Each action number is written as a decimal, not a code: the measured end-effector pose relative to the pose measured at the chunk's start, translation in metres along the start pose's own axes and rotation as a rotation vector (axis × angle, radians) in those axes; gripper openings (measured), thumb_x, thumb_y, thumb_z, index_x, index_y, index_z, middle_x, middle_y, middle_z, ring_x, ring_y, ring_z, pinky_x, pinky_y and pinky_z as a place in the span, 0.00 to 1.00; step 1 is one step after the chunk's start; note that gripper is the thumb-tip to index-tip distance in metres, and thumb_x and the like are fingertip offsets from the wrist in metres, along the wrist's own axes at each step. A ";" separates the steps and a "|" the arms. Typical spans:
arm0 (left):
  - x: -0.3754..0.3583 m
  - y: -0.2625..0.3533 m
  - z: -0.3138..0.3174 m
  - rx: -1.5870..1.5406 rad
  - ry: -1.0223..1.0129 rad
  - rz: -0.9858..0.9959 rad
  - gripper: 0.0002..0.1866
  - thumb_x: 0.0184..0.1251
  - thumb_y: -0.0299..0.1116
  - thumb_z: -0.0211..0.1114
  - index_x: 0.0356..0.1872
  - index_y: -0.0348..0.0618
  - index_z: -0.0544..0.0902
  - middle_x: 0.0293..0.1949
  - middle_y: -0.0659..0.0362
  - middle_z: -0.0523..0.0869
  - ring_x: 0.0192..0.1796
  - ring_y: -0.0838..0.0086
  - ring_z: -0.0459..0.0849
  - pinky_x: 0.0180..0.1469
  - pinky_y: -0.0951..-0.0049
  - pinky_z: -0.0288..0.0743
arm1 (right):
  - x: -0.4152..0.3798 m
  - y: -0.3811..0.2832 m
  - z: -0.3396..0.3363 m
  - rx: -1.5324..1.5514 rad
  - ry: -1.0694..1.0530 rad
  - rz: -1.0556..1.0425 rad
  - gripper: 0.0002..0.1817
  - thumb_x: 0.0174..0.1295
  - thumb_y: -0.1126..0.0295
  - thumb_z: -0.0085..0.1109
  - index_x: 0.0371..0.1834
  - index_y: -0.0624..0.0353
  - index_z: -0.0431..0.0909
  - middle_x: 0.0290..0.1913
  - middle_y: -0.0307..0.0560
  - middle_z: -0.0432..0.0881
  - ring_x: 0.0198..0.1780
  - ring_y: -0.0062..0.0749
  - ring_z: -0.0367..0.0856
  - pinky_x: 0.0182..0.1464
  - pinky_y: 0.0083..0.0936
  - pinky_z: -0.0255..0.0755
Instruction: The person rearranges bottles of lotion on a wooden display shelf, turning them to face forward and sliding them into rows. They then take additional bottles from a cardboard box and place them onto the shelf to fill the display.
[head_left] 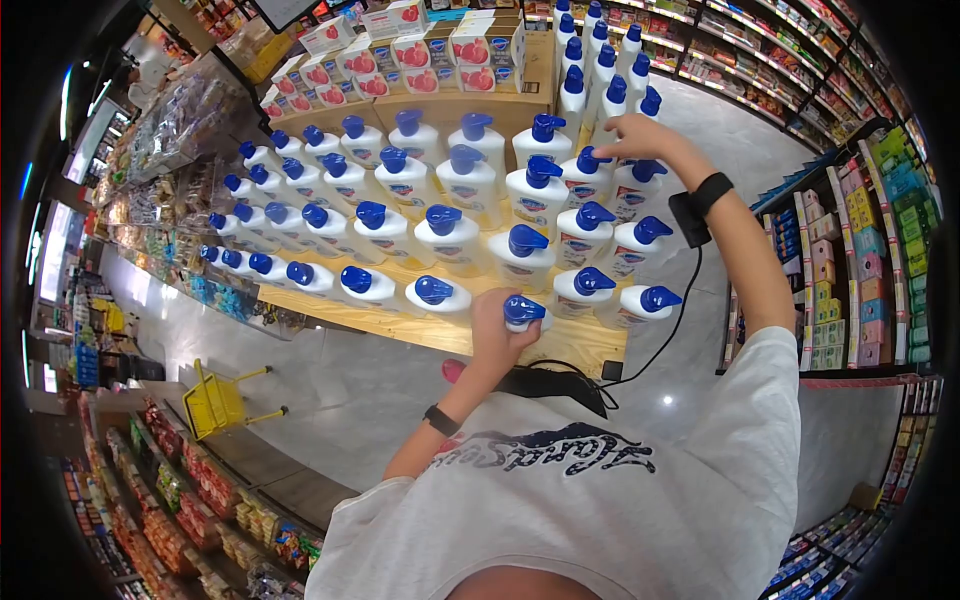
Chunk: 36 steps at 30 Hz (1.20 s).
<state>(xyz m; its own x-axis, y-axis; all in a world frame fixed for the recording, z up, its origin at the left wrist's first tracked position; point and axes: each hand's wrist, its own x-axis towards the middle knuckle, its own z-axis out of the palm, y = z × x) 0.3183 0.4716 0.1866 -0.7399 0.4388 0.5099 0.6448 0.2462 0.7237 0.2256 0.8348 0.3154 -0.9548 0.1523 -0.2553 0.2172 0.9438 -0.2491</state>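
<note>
My left hand (493, 332) is wrapped round a white pump bottle (522, 327) with a blue pump head, at the front edge of a wooden display table (400, 325). My right hand (645, 140) is over the back right rows, its thumb and fingers apart. Its lower fingertip is right at the blue pump head of another white bottle (586, 185). Around both hands stand several rows of the same white bottles, most with their nozzles pointing right. My right forearm partly covers the table's far right side.
Behind the bottles are stacked boxes (405, 65) with red fruit pictures. Taller blue-capped bottles (572, 95) stand at the back. A black cable (678, 335) hangs from my right wrist. A yellow basket (212, 400) is on the floor at left; stocked shelves (845, 265) line the right.
</note>
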 end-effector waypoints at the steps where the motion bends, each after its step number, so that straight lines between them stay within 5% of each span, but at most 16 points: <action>1: 0.000 0.000 0.000 -0.002 0.003 0.001 0.27 0.41 0.32 0.74 0.46 0.38 0.77 0.43 0.49 0.80 0.48 0.51 0.76 0.53 0.57 0.68 | -0.004 0.013 -0.003 -0.044 -0.032 0.001 0.39 0.49 0.48 0.71 0.59 0.64 0.74 0.49 0.58 0.83 0.51 0.48 0.81 0.52 0.37 0.74; 7: 0.000 0.001 0.001 0.020 0.005 0.007 0.25 0.41 0.25 0.72 0.46 0.39 0.77 0.43 0.51 0.80 0.49 0.55 0.75 0.52 0.60 0.70 | -0.030 0.038 0.026 -0.131 -0.014 -0.003 0.22 0.52 0.63 0.68 0.49 0.61 0.81 0.45 0.59 0.83 0.48 0.50 0.83 0.49 0.38 0.76; 14: 0.001 0.002 0.001 0.023 0.003 0.012 0.25 0.40 0.25 0.73 0.45 0.39 0.77 0.43 0.51 0.80 0.49 0.55 0.75 0.52 0.61 0.70 | -0.043 0.041 0.037 -0.103 0.152 -0.021 0.16 0.54 0.64 0.65 0.41 0.64 0.83 0.38 0.61 0.84 0.42 0.53 0.83 0.46 0.40 0.76; 28: -0.003 -0.005 0.003 0.007 -0.007 -0.017 0.28 0.39 0.31 0.75 0.47 0.39 0.77 0.44 0.49 0.79 0.49 0.52 0.75 0.53 0.57 0.68 | -0.051 0.042 0.040 -0.022 0.152 -0.080 0.16 0.52 0.66 0.67 0.41 0.64 0.83 0.39 0.63 0.83 0.42 0.54 0.83 0.46 0.40 0.75; 36: 0.000 0.001 0.000 0.027 -0.010 -0.014 0.26 0.40 0.25 0.72 0.46 0.39 0.77 0.43 0.51 0.80 0.49 0.55 0.75 0.53 0.60 0.70 | -0.020 0.012 0.036 0.060 0.277 -0.257 0.27 0.54 0.65 0.68 0.57 0.61 0.74 0.43 0.61 0.83 0.46 0.54 0.82 0.49 0.40 0.75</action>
<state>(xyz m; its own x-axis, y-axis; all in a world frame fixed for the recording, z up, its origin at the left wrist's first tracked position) 0.3194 0.4722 0.1873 -0.7468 0.4437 0.4953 0.6397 0.2758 0.7174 0.2546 0.8323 0.2835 -0.9966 -0.0064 0.0825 -0.0332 0.9438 -0.3289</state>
